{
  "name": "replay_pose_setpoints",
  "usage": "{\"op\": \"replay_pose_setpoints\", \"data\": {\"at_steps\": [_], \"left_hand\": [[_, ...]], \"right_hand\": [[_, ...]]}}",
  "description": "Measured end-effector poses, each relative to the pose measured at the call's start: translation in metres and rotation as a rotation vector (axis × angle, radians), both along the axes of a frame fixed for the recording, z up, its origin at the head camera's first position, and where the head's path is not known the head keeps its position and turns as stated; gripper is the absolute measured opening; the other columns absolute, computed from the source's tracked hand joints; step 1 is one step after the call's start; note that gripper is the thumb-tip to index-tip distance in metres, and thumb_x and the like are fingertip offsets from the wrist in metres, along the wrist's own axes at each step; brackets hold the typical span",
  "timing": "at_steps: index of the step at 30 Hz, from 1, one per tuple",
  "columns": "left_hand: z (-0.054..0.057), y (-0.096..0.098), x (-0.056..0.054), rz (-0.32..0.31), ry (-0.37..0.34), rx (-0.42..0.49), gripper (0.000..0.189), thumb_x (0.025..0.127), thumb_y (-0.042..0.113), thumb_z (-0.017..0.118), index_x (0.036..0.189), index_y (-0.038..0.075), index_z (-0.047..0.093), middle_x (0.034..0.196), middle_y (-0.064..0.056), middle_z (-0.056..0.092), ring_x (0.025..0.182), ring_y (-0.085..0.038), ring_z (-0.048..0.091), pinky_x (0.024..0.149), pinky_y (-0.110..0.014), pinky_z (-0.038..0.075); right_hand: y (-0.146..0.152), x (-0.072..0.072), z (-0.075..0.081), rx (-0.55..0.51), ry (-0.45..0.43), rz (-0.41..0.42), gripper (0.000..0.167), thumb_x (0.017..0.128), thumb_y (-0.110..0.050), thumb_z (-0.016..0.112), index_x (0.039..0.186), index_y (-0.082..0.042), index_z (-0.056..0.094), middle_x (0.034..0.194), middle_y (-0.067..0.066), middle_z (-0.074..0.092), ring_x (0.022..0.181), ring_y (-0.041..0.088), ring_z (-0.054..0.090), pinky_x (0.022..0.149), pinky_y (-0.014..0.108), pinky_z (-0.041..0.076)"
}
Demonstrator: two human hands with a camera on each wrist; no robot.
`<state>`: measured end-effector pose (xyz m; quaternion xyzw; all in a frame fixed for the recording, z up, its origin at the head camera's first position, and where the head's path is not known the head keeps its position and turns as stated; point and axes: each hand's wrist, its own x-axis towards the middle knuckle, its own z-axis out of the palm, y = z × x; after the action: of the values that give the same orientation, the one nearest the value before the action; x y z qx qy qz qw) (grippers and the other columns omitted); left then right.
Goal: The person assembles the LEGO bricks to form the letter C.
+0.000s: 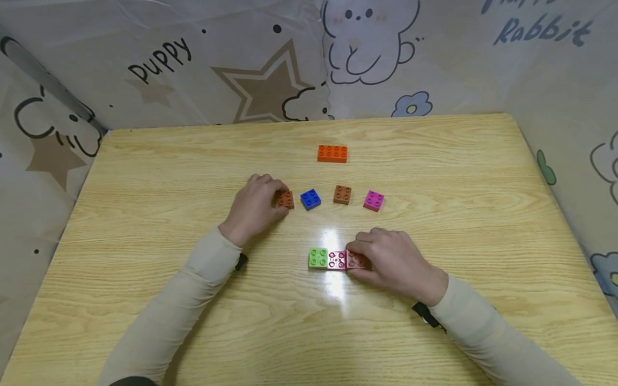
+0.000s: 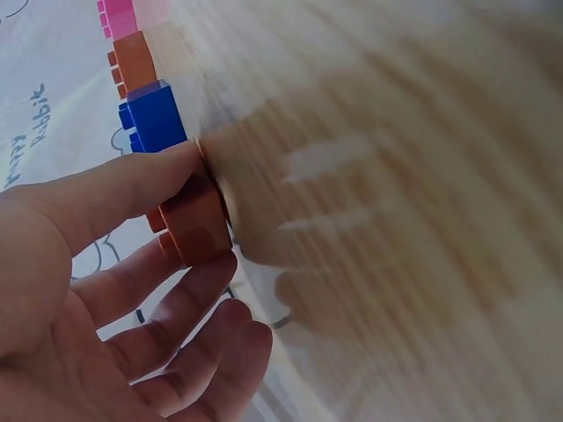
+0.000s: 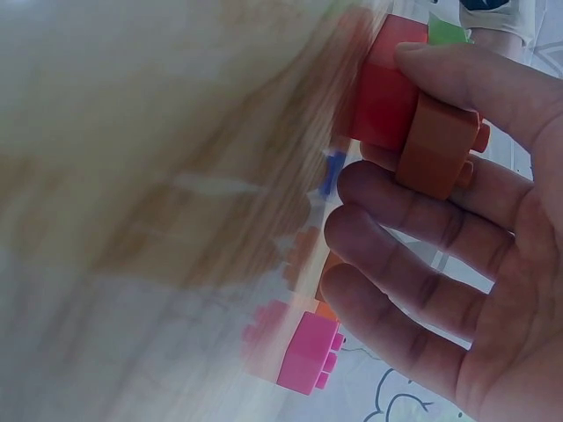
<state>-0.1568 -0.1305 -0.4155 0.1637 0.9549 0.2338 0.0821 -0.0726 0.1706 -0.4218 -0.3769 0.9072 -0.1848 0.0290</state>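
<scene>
On the left, my left hand point(image 1: 256, 206) holds a brown 2x2 building brick point(image 1: 286, 200) between thumb and fingers, close over the table; its studs show in the left wrist view. My right hand point(image 1: 396, 262) grips another brown brick point(image 3: 437, 145) at the right end of a short row. Beside it, in the middle of that row, is a red brick point(image 1: 336, 260), and a light green brick point(image 1: 318, 258) forms the left end. From the right wrist, the brown brick stands higher than the red one, and my thumb reaches across the red side.
Beyond my hands, a blue brick point(image 1: 310, 199), a third brown brick point(image 1: 342, 194) and a pink brick point(image 1: 374, 200) lie in a loose line. Farther back is a long orange brick point(image 1: 332, 154). Walls with printed cartoon sheets edge the wooden table point(image 1: 169, 161).
</scene>
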Motion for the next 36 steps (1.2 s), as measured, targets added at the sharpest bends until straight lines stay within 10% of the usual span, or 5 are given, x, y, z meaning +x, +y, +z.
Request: {"op": "replay_pose_setpoints", "data": {"at_steps": [36], "left_hand": [[0.037,0.016,0.039,-0.133,0.072,0.046,0.043,0.088,0.018,0.095,0.123,0.003,0.076,0.121,-0.010,0.076,0.111,-0.031,0.060,0.095,-0.046,0.053]], "right_hand": [[0.000,0.001,0.001,-0.011,0.013,0.007,0.035,0.086,-0.029,0.094,0.109,-0.006,0.082,0.096,0.003,0.076,0.082,0.021,0.070,0.062,0.034,0.056]]}}
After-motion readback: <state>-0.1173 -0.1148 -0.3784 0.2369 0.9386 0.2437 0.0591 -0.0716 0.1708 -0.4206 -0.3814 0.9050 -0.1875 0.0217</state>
